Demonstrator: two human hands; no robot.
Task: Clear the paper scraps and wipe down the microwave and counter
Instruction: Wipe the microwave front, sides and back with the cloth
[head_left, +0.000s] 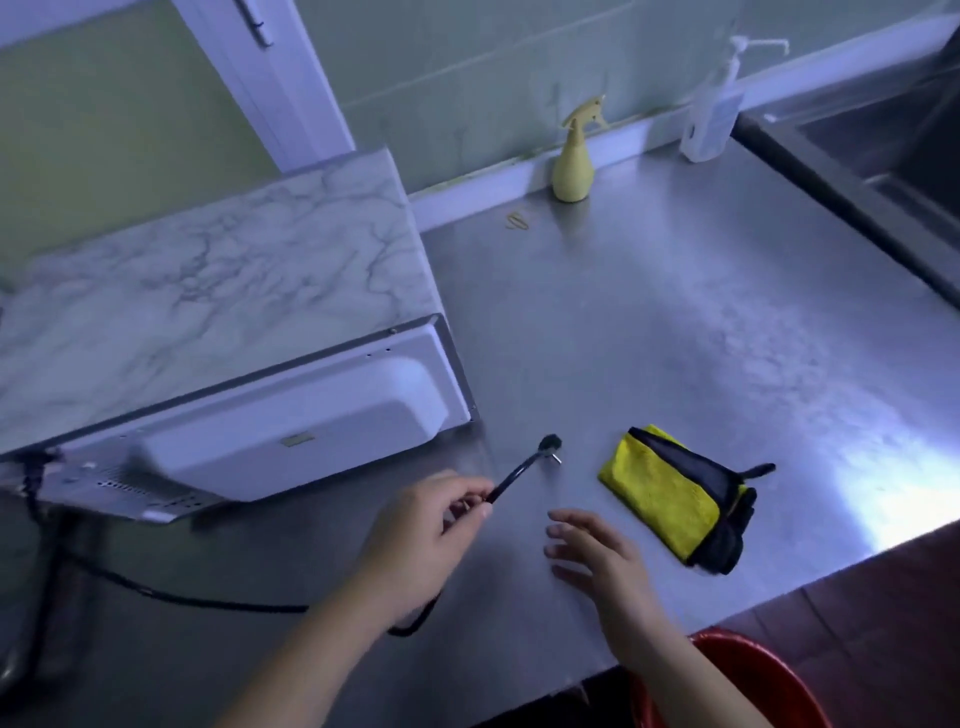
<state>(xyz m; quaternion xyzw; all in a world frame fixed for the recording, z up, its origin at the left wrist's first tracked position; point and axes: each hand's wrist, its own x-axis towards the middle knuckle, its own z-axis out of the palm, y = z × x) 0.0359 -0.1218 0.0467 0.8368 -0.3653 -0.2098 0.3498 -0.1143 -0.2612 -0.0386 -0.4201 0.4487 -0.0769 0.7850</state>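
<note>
Holding the power cord (511, 480) pinched between the left hand's (426, 540) fingers (470, 501), I had the plug (549, 446) lifted just off the counter (701, 322) at lower centre of the frame, close to the corner of the microwave (291, 431). The right hand (597, 556) hovered beside it with fingers spread and grasping nothing. The microwave sat turned at the left of the frame, its back panel toward me and a marbled sheet (208, 280) over its top. The yellow cloth (670, 493) lay folded on the counter at lower right, near the open hand. A spray bottle (573, 156) stood against the wall at upper centre. I saw no paper scraps on the steel.

My judgement was that the cord needed to go well clear of the wiping area first. I thought it best to lay the plug behind the microwave, keeping its prongs dry, then take the cloth with the free hand. A trailing cord could snag and drag the appliance.
</note>
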